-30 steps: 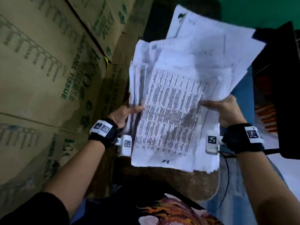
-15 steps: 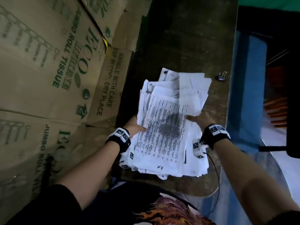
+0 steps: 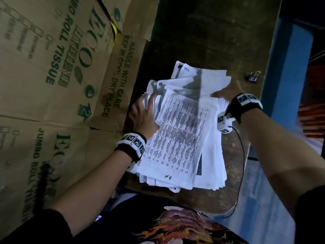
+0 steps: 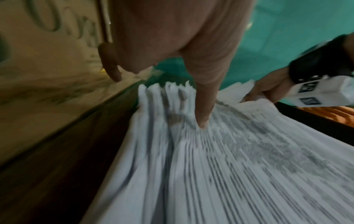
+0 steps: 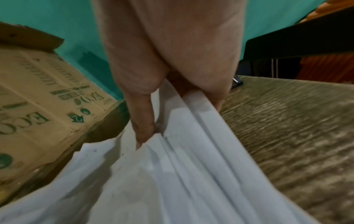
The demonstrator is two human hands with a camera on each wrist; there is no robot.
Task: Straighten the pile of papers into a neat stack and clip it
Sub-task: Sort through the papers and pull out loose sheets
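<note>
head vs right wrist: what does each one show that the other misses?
Head only: the printed top sheet, the left hand on the pile's left edge, and both wristbands.

Right wrist only: the right hand close up, its thumb on top and fingers under the sheets, pinching the pile's edge, and the teal wall behind.

Both: the uneven pile of papers, the wooden table, the cardboard boxes and the binder clip, untouched on the table, only a sliver in the wrist view.
</note>
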